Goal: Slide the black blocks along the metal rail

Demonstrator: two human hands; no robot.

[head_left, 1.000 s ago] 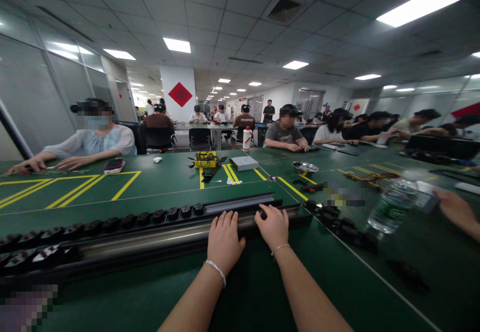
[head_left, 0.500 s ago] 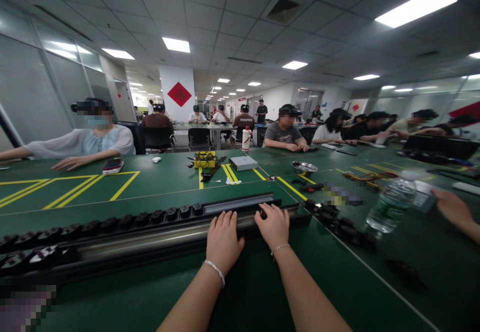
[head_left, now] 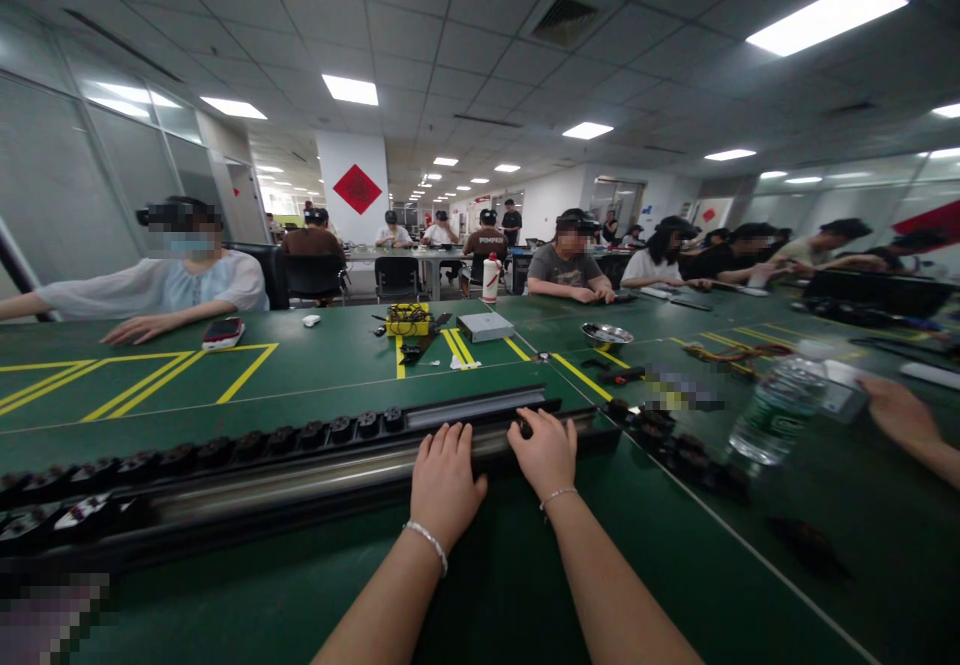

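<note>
A long black rail [head_left: 285, 490] with a shiny channel runs across the table before me. My left hand [head_left: 445, 475] lies over its near side, fingers stretched out and slightly apart, gripping nothing visible. To the right, my right hand [head_left: 546, 453] is curled at the rail, its fingers around a small black part [head_left: 525, 428] that is mostly hidden. Behind stands a second rail [head_left: 480, 401], its left stretch filled with a row of black round parts [head_left: 281, 439]. More black parts [head_left: 82, 517] sit in the near rail's left end.
Loose black parts [head_left: 690, 455] and a water bottle [head_left: 780, 410] are to my right, by another person's hand [head_left: 904, 420]. Farther back are a metal bowl [head_left: 607, 335], a grey box [head_left: 484, 327] and a yellow bundle with black cable [head_left: 409, 320]. Co-workers sit around the green table [head_left: 517, 585].
The view shifts very slightly. Both my hands stay in the same place on the rail.
</note>
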